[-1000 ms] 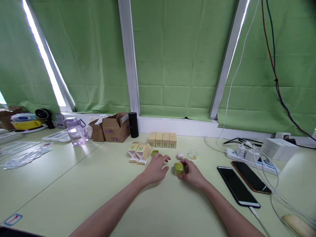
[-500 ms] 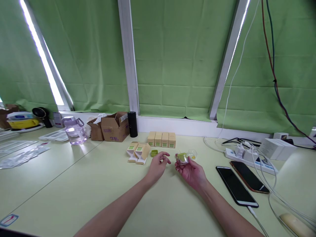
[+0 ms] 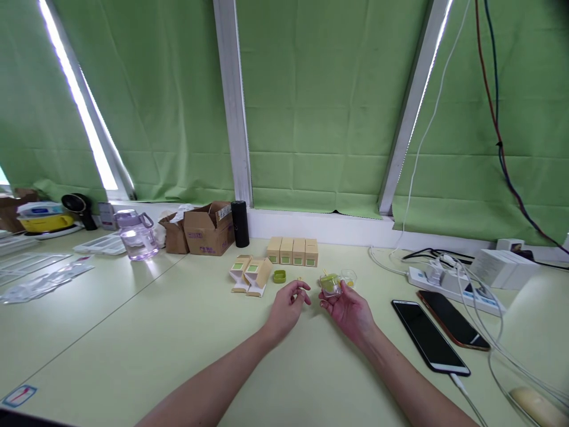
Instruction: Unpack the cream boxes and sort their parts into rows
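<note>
Over the bench (image 3: 288,385), right hand (image 3: 351,311) gripping a green-and-clear case (image 3: 330,286); left hand (image 3: 285,308) loosely open
Narrow gap between hands; phones (image 3: 430,337) bound the right side; small cartons (image 3: 299,252) stand beyond

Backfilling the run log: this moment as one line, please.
right hand: holds clear green-topped container | left hand: loosely curled, nothing seen held | nearby: green piece, opened cartons, tan boxes in a row

Office-like workroom; long table (image 3: 133,344), power strip (image 3: 451,292), green blinds (image 3: 315,107)
</note>
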`<state>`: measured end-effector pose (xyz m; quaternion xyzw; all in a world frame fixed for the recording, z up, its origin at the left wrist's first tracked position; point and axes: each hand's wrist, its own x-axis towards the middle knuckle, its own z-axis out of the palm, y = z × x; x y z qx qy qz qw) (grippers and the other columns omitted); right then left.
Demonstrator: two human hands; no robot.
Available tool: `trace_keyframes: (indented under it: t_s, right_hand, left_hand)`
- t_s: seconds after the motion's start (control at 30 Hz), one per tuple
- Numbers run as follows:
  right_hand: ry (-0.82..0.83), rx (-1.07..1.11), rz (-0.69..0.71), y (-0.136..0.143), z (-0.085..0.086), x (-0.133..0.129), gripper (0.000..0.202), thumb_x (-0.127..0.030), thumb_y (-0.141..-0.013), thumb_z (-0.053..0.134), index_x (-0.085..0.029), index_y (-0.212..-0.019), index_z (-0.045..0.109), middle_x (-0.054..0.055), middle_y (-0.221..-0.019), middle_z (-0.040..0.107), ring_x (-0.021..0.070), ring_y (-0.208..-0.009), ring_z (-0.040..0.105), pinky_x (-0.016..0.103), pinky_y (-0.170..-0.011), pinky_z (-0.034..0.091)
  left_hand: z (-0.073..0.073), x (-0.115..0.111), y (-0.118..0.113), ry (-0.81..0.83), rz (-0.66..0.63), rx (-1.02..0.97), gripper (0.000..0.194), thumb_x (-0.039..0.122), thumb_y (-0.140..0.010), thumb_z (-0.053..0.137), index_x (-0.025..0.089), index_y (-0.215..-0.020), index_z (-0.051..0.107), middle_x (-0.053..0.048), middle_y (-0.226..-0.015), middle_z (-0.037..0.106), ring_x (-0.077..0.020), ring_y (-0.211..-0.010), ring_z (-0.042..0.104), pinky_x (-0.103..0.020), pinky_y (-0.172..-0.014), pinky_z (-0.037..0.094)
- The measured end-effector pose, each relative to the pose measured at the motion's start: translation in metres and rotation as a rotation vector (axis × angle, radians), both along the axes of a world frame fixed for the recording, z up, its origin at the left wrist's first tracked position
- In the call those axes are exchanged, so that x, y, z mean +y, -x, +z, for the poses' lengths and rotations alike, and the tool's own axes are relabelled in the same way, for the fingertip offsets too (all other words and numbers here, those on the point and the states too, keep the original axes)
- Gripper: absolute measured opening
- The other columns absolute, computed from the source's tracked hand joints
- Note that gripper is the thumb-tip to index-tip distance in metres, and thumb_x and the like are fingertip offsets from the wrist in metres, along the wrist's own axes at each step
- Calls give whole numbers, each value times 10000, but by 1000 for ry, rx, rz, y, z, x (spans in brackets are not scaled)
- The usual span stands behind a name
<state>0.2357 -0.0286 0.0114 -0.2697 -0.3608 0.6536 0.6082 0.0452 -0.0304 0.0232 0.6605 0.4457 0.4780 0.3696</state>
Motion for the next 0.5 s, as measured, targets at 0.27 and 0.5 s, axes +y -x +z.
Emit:
trace_keyframes:
  t_s: [0.27, 0.5]
  right_hand:
    - [-103, -98, -215, 6, 2, -4, 632, -415, -651, 943, -270, -1182, 632, 29, -1003, 711, 234, -888, 709, 407, -773, 613]
    - [-289, -360, -432, 16, 3, -10, 734, -317, -673, 895, -294, -1305, 523, 66, -1179, 631, 254, -1104, 646, 402, -867, 611]
  left_hand:
    - [-2, 4, 3, 5, -10, -77, 246, 398, -931, 554, 189, -1002, 665, -65, -832, 743, -212, -814, 664, -309, -753, 444]
    - [0, 7, 4, 9, -29, -182, 248, 396, -864, 661, 181, -986, 681, -98, -975, 746, -248, -961, 708, -326, -801, 485]
